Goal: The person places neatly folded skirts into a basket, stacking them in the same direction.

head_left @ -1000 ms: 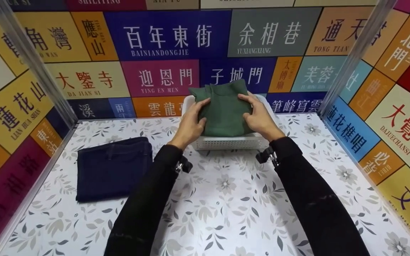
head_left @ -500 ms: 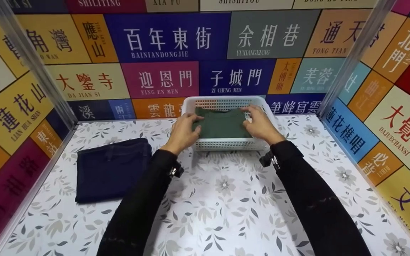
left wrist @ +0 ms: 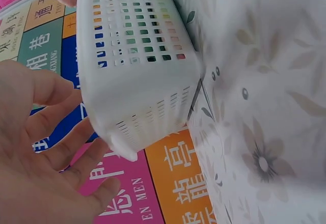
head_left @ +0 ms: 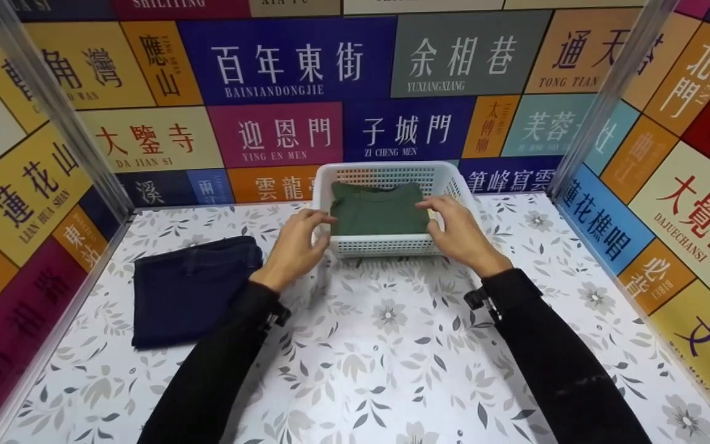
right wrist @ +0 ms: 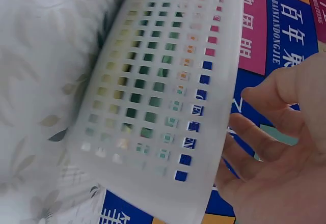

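In the head view a folded green cloth garment (head_left: 379, 209) lies inside a white plastic basket (head_left: 386, 245) with perforated walls. At the basket's left side is my left hand (head_left: 296, 245), its fingers loosely bent and holding nothing. My right hand (head_left: 460, 234) is over the right front of the rim, fingertips near the garment's right edge, with nothing gripped. The left wrist view has the relaxed left hand (left wrist: 46, 147) beside the basket corner (left wrist: 137, 91). In the right wrist view, the right hand's fingers (right wrist: 254, 137) are spread loosely by the rim.
A folded navy-blue cloth garment (head_left: 191, 293) lies on the table to the left, partly behind my left sleeve (head_left: 213, 364). White cloth with grey flowers (head_left: 389, 317) covers the table. Walls with colourful sign panels (head_left: 287, 58) stand behind and on both sides.
The green garment has gone down into the basket from above it. Both hands have let go of it and moved apart, the left hand outward to the left and the right slightly right.
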The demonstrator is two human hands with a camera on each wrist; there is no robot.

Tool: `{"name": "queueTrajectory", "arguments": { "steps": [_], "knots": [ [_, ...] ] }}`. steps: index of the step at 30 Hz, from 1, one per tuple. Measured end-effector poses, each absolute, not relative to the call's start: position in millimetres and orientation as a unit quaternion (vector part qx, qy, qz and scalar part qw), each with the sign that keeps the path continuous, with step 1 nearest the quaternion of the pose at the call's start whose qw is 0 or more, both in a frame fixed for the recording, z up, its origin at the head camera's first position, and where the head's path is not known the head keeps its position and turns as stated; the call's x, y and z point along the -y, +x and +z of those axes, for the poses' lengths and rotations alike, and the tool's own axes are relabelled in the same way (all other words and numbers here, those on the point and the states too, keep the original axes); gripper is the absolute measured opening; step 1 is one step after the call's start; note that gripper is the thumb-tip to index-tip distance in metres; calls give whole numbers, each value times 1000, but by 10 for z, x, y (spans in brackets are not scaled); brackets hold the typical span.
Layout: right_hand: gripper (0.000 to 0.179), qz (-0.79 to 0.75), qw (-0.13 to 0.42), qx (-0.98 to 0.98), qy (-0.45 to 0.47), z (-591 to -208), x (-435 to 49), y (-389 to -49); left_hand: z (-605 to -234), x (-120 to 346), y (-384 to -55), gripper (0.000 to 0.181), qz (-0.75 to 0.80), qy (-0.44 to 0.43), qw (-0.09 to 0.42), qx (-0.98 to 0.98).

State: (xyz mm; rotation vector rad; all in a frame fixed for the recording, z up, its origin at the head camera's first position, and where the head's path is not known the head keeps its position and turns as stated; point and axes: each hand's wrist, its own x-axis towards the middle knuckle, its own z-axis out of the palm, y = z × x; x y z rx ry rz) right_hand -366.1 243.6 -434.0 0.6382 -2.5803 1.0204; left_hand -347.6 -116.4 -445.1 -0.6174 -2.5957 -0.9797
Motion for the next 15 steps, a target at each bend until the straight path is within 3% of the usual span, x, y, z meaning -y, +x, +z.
{"name": "queueTrajectory", "arguments": {
  "steps": [8,15],
  "knots": [
    [41,363,197,875,252,-4561,-2433,-3369,-4582,1423,-3180,37,-328,-219,179,901],
    [41,339,241,864,285,-4685,-2396,-3152,-4719,1857,-3003,48,-314,-154,144,926]
  ]
}}
